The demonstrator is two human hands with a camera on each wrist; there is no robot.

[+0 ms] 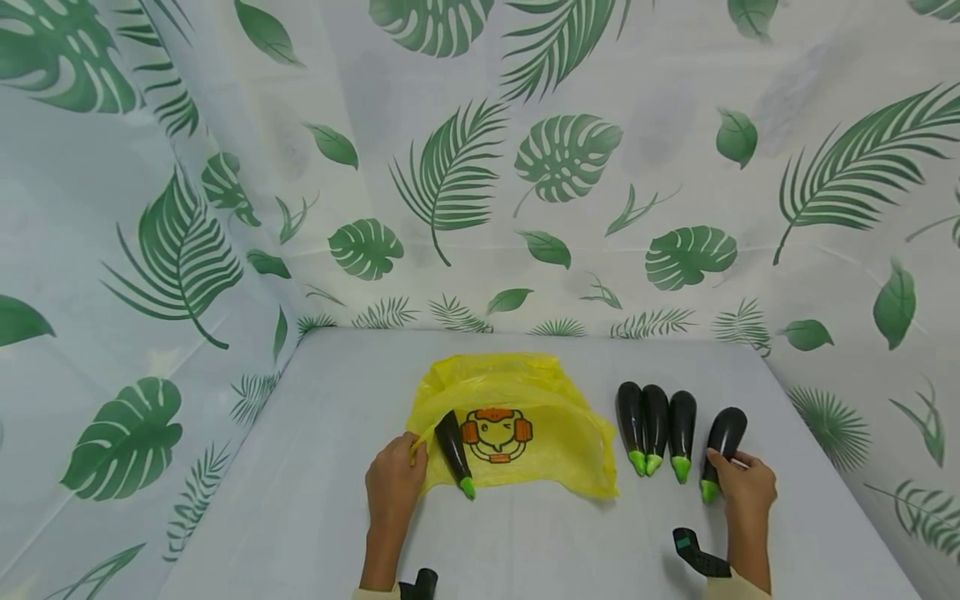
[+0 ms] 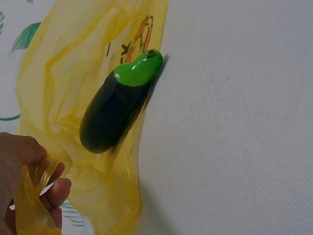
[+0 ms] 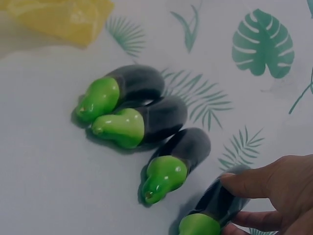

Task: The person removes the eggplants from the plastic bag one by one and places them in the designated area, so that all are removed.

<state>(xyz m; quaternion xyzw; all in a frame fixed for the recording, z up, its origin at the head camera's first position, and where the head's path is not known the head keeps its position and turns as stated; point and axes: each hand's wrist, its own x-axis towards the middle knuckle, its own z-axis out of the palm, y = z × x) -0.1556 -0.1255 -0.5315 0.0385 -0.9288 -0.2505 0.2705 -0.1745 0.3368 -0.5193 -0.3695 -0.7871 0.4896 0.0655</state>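
Note:
A yellow plastic bag [image 1: 555, 442] with a cartoon face print lies on the table. My left hand [image 1: 396, 477] pinches its left edge, and the thin plastic bunches between thumb and fingers in the left wrist view. Just right of that hand, a dark eggplant [image 1: 452, 450] with a green stem end [image 2: 139, 71] lies against the bag, its stem toward me. Whether its far end is inside the bag, I cannot tell. At the right, my right hand [image 1: 746, 483] grips another eggplant [image 1: 726, 433] between thumb and fingers, near the table surface.
Three more eggplants, a left one [image 1: 630, 421], a middle one [image 1: 655, 421] and a right one [image 1: 682, 429], lie side by side between the bag and my right hand. A leaf-printed white curtain [image 1: 487, 208] stands behind the white table [image 1: 555, 542] and along its sides.

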